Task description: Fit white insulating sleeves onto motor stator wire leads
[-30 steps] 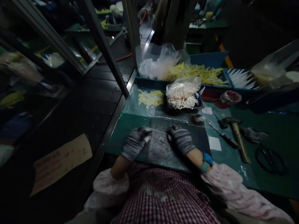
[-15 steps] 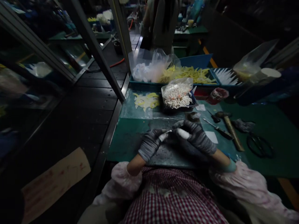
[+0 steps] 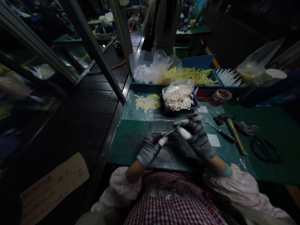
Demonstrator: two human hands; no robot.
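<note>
Both my hands wear grey striped gloves with white-taped fingertips and meet over a dark worn mat (image 3: 164, 154) on the green table (image 3: 127, 140). My left hand (image 3: 150, 147) is closed, pinching the lower end of a thin wire (image 3: 170, 131). My right hand (image 3: 197, 137) is also closed, its fingers pinched at the wire's upper end. A clear bag of small white beads (image 3: 178, 93) sits in a dark tray just beyond my hands. Yellow petal pieces (image 3: 147, 101) lie on a clear plastic sheet to the bag's left.
A blue bin (image 3: 199, 62) at the back holds yellow strips (image 3: 189, 75) and a plastic bag (image 3: 152, 67). A hammer (image 3: 233, 131), a screwdriver (image 3: 220, 131), scissors (image 3: 264, 148) and a spare glove (image 3: 246, 127) lie to the right. A person stands behind the bin (image 3: 164, 22). Metal posts rise at left.
My hands have come together from being spread apart on the mat. The wire, held flat between them before, is now tilted up toward my right hand.
</note>
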